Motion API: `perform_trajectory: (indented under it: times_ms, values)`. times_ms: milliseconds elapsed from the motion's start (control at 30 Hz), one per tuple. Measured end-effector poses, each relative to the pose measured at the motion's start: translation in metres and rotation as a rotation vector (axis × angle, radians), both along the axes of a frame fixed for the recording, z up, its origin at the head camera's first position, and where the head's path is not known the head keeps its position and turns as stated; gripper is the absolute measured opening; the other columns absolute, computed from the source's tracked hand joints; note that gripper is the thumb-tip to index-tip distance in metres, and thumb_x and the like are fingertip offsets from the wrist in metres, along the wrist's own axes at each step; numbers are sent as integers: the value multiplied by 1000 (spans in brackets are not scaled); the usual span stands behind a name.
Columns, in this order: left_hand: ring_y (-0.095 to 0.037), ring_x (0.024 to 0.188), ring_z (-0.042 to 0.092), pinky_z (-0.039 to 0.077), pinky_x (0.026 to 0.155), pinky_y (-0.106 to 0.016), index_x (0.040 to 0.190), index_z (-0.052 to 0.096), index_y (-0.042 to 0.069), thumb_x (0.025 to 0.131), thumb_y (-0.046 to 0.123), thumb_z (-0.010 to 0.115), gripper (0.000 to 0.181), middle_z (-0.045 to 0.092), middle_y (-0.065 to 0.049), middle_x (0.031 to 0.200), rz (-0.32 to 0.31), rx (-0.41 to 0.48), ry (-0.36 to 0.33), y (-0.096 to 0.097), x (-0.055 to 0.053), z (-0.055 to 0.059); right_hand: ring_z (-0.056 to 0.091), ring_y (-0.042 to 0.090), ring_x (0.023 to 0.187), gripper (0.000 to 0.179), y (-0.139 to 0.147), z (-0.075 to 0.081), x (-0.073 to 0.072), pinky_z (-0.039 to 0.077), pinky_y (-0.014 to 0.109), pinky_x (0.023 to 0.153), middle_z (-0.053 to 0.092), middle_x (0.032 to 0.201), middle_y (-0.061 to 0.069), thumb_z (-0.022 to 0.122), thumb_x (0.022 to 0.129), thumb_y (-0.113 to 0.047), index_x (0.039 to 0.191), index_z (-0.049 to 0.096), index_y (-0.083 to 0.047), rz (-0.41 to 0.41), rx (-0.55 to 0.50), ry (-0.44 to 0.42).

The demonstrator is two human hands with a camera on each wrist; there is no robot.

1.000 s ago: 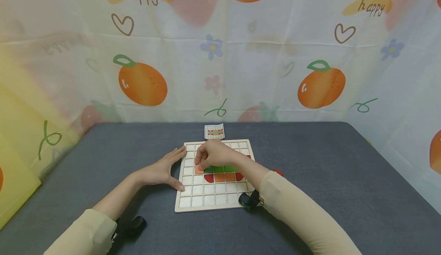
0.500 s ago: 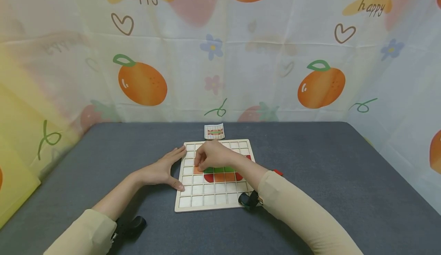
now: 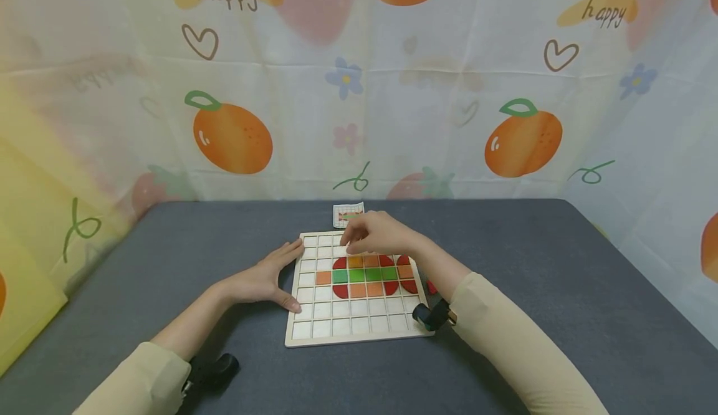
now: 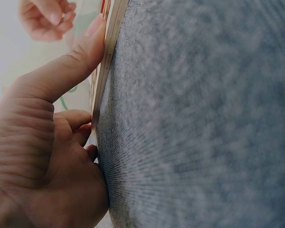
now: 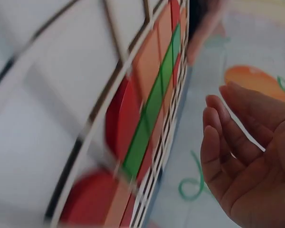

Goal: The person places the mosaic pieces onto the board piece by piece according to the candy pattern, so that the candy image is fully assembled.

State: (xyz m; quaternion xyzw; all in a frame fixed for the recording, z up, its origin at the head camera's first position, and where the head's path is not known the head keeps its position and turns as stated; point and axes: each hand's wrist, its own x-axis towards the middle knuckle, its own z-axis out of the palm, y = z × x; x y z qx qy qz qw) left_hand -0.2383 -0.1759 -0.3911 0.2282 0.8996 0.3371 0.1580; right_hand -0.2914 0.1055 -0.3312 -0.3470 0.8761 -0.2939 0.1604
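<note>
A pale gridded puzzle board (image 3: pixel 325 329) lies on the dark table. My left hand (image 3: pixel 259 279) rests along its left edge, thumb and fingers spread; the left wrist view shows the thumb (image 4: pixel 78 64) against the board's side. Over the board's far part hovers my right hand (image 3: pixel 381 234), its fingers loosely bent and nothing between them in the right wrist view. Colored tiles sit in the middle cells: a row of green tiles (image 3: pixel 373 274), orange tiles (image 3: pixel 366 290) and rounded red tiles (image 3: pixel 340 291). A lone orange tile (image 3: pixel 323 278) sits left of the green row.
A small printed pattern card (image 3: pixel 339 220) lies beyond the board, partly covered by the right hand. Beside the board's right edge is a red piece (image 3: pixel 431 286), near the right forearm. A fruit-patterned curtain (image 3: pixel 291 122) hangs behind the table.
My right hand has let go of the orange tile at the left end of the green row and lifted away, up and to the right. The left hand has stayed in place.
</note>
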Motion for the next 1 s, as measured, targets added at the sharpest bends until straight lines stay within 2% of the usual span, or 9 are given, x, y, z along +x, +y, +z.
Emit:
perform_trajectory:
  times_ms: [100,367,567,833,1000]
  values:
    - [-46,154,-5,6,115,-73,158,14,2,67,39,90,124,2,-16,168,4,-3,-1,-1,0,0,65,13,85,24,20,1,-2,53,27,74,73,97,4,67,93,-19,115,71,-9,-35,0,-40]
    - [-46,154,-5,6,115,-73,158,14,2,67,40,89,124,2,-16,168,0,-6,1,-1,1,1,66,17,88,26,66,0,-5,54,32,77,73,101,5,67,93,-18,117,70,-10,-90,31,-57]
    - [-47,154,-4,6,115,-73,158,15,2,67,40,89,124,3,-17,168,-3,-7,7,0,1,0,69,25,89,22,93,-1,-2,55,40,79,75,100,9,69,91,-15,111,71,-6,-75,37,-119]
    - [-46,154,-4,6,115,-73,158,15,2,67,41,89,124,2,-17,168,-5,-6,0,0,1,1,67,11,84,19,120,-11,-2,53,29,78,75,96,4,72,89,-18,106,72,-8,-40,98,-193]
    - [-46,154,-5,6,115,-73,158,14,2,68,40,89,124,2,-17,168,-9,-2,0,0,1,1,65,8,81,21,133,-19,-3,52,27,79,76,94,3,71,90,-18,107,71,-5,-21,127,-275]
